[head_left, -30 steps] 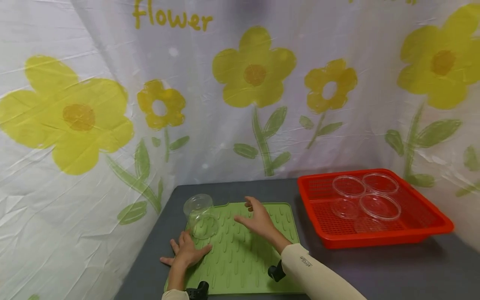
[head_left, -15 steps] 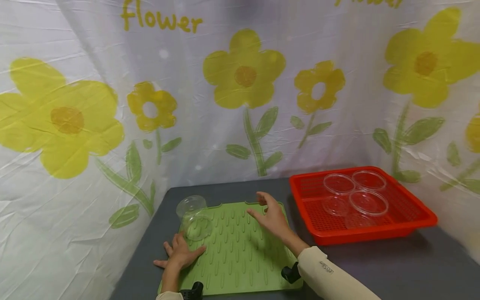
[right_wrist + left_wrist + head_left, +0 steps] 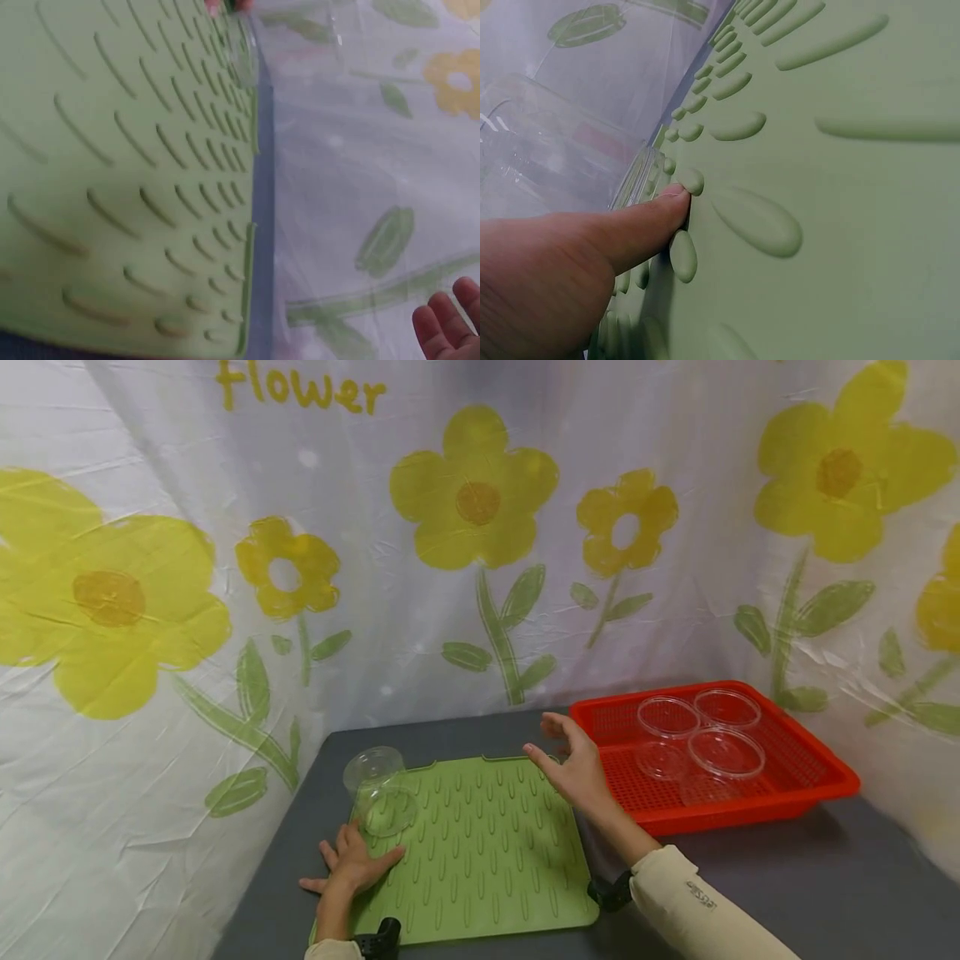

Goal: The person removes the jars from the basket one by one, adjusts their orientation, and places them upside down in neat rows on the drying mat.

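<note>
A clear plastic cup (image 3: 380,792) stands at the far left corner of the green ridged mat (image 3: 472,852), its ringed rim seemingly down on the mat. My left hand (image 3: 348,864) rests with spread fingers over the mat's left edge, just in front of the cup. Seen from the left wrist, the thumb (image 3: 641,225) lies straight along the mat near the cup's rim (image 3: 637,176); whether they touch I cannot tell. My right hand (image 3: 581,768) hovers in the air with parted fingers and holds nothing, between the mat and the red basket (image 3: 735,817).
Inside the basket stand three clear cups, one at the front right (image 3: 726,752), with rims up. A dark grey table (image 3: 750,885) lies under everything. Behind and to the left hangs a flower-printed sheet (image 3: 420,635).
My right hand has moved right and away from me, from above the mat toward the red basket. The left hand and the cup near it have stayed in place; the head view has shifted slightly.
</note>
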`<move>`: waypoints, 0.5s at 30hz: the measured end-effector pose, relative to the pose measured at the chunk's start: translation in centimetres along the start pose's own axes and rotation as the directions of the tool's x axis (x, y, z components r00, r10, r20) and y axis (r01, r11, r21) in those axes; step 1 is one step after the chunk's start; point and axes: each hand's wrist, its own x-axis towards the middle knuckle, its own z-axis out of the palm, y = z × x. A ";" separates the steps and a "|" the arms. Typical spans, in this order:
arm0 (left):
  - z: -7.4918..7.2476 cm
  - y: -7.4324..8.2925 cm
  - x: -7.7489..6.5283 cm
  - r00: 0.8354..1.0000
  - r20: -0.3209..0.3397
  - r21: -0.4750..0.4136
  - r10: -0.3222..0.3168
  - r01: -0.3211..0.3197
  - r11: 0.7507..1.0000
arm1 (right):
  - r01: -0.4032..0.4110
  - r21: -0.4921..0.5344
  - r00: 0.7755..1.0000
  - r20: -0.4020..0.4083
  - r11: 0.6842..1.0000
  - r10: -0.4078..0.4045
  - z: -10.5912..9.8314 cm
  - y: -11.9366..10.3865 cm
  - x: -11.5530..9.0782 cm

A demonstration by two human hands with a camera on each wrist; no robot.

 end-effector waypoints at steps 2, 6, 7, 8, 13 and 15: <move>0.0 0.1 0.0 1.000 -0.005 0.002 0.008 -0.008 1.000 | 0.015 -0.014 1.000 -0.018 1.000 -0.016 -0.8 0.0 0.0; -0.1 0.2 0.0 1.000 -0.005 -0.001 0.021 -0.021 1.000 | 0.059 -0.070 0.996 -0.068 0.996 -0.064 -2.7 0.5 -0.3; -0.1 0.2 0.0 1.000 -0.003 -0.002 0.026 -0.026 1.000 | 0.064 -0.083 0.994 -0.082 0.995 -0.071 -3.2 0.7 -0.4; -0.1 0.2 0.0 1.000 -0.001 -0.003 0.025 -0.025 1.000 | 0.066 -0.099 0.992 -0.099 0.993 -0.076 -3.7 1.0 -0.5; -0.2 0.2 -0.1 1.000 0.009 0.004 0.008 -0.009 1.000 | 0.032 -0.118 0.985 -0.167 0.992 -0.051 -6.2 2.3 -1.1; -0.3 0.2 -0.2 1.000 0.013 0.002 0.002 -0.002 1.000 | 0.014 -0.127 0.981 -0.189 0.992 -0.038 -7.2 2.8 -1.4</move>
